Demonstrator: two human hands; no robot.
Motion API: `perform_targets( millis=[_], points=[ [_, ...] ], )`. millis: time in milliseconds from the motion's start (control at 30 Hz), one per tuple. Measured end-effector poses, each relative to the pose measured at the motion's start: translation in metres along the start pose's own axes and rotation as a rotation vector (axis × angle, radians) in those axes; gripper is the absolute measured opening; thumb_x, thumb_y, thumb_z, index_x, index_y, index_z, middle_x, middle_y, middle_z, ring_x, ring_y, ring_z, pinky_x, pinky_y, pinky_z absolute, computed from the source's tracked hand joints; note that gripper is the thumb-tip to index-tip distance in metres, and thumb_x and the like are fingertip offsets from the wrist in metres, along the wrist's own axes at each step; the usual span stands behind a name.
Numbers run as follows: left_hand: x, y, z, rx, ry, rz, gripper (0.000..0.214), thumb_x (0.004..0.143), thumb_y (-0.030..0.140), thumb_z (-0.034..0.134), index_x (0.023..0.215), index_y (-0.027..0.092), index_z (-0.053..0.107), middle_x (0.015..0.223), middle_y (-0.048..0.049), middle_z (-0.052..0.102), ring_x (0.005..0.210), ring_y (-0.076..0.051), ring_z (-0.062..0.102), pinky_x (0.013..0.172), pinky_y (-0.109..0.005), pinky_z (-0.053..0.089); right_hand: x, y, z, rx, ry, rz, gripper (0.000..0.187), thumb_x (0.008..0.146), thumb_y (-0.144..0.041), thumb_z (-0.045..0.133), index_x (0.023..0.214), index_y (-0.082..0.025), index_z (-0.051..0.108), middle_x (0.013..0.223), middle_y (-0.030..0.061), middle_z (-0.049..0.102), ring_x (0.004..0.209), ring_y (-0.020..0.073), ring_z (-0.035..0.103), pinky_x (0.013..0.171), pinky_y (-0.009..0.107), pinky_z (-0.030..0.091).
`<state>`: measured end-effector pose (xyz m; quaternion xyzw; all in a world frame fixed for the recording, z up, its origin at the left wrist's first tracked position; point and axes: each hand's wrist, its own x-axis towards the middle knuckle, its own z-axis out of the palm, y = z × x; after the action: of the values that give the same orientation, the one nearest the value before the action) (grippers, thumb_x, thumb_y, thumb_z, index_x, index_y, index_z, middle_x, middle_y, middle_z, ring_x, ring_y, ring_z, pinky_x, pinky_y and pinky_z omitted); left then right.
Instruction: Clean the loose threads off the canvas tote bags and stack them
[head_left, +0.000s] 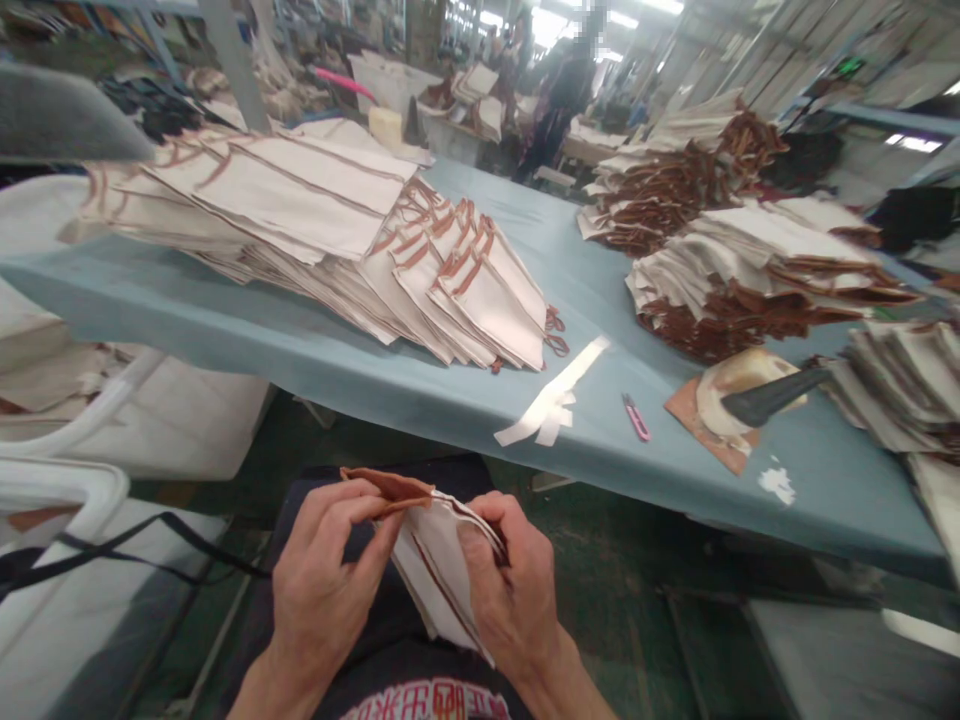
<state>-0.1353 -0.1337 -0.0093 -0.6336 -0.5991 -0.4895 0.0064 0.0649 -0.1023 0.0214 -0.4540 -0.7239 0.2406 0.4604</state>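
Observation:
Above my lap I hold a cream fabric piece (442, 570) with brown trim, perhaps a pouch. My left hand (330, 560) pinches its brown flap (397, 488) between thumb and fingers. Gripping the cream edge on the other side is my right hand (510, 570), its thumb on the near face. The lower part of the piece hangs down between my hands. Across the blue table (345, 375) in front of me lies a fanned row of similar cream pieces (487, 290) with brown trim and small loops.
White strips (555, 395), pink thread snips (636, 417) and a dark-handled tool on a brown pad (731, 440) lie near the table edge. Fabric stacks (735, 270) stand at the right. White bins (172, 420) are at the left. A person (562, 100) stands in the background.

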Motion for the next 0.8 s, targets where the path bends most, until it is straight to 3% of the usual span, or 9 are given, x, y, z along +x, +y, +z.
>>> perform_targets(
  millis=[167, 267, 400, 500, 667, 800],
  points=[
    [0.024, 0.017, -0.028, -0.213, -0.277, -0.129, 0.009, 0.099, 0.028, 0.072, 0.104, 0.028, 0.080, 0.096, 0.0008, 0.088, 0.080, -0.021, 0.083, 0.076, -0.026, 0.063, 0.021, 0.003, -0.007, -0.059, -0.103, -0.348, 0.025, 0.118, -0.029, 0.057, 0.097, -0.023, 0.069, 0.085, 0.0061, 0.080, 0.074, 0.0184, 0.073, 0.070, 0.029, 0.054],
    [0.040, 0.030, -0.045, -0.327, -0.435, -0.243, 0.017, 0.094, 0.027, 0.066, 0.080, 0.027, 0.076, 0.081, 0.0014, 0.085, 0.069, -0.020, 0.079, 0.066, -0.025, 0.060, 0.025, -0.004, -0.002, -0.066, -0.203, -0.382, 0.026, 0.118, -0.028, 0.058, 0.094, -0.023, 0.068, 0.083, 0.0061, 0.078, 0.074, 0.0193, 0.072, 0.070, 0.030, 0.054],
    [0.042, 0.034, -0.056, -0.339, -0.423, -0.322, 0.024, 0.094, 0.028, 0.062, 0.077, 0.028, 0.079, 0.076, 0.0012, 0.083, 0.065, -0.020, 0.076, 0.060, -0.025, 0.057, 0.017, -0.018, 0.000, 0.106, -0.312, -0.102, 0.014, 0.106, -0.031, 0.071, 0.096, -0.022, 0.069, 0.083, 0.0006, 0.074, 0.069, 0.0154, 0.066, 0.066, 0.027, 0.051],
    [0.032, 0.032, -0.058, -0.328, -0.446, -0.335, 0.024, 0.093, 0.028, 0.063, 0.079, 0.028, 0.081, 0.077, -0.0008, 0.085, 0.066, -0.022, 0.078, 0.058, -0.026, 0.058, 0.013, -0.026, -0.001, 0.232, -0.419, 0.110, 0.018, 0.099, -0.037, 0.077, 0.097, -0.021, 0.068, 0.085, -0.0011, 0.072, 0.071, 0.0137, 0.063, 0.068, 0.027, 0.050],
    [0.020, 0.034, -0.065, -0.341, -0.483, -0.320, 0.019, 0.090, 0.026, 0.065, 0.083, 0.029, 0.082, 0.076, 0.0004, 0.085, 0.062, -0.021, 0.077, 0.058, -0.025, 0.059, 0.018, -0.029, 0.002, 0.569, -0.720, 0.480, 0.039, 0.097, -0.056, 0.080, 0.091, -0.023, 0.061, 0.076, -0.0059, 0.059, 0.064, 0.0107, 0.048, 0.058, 0.023, 0.040],
    [0.017, 0.038, -0.074, -0.352, -0.583, -0.408, 0.023, 0.099, 0.031, 0.063, 0.084, 0.027, 0.080, 0.077, 0.0022, 0.084, 0.065, -0.019, 0.076, 0.065, -0.024, 0.056, 0.023, -0.025, 0.005, 0.834, -0.899, 0.716, 0.061, 0.077, -0.066, 0.100, 0.086, -0.022, 0.058, 0.070, -0.0099, 0.053, 0.063, 0.0081, 0.040, 0.057, 0.022, 0.034]
  ],
)
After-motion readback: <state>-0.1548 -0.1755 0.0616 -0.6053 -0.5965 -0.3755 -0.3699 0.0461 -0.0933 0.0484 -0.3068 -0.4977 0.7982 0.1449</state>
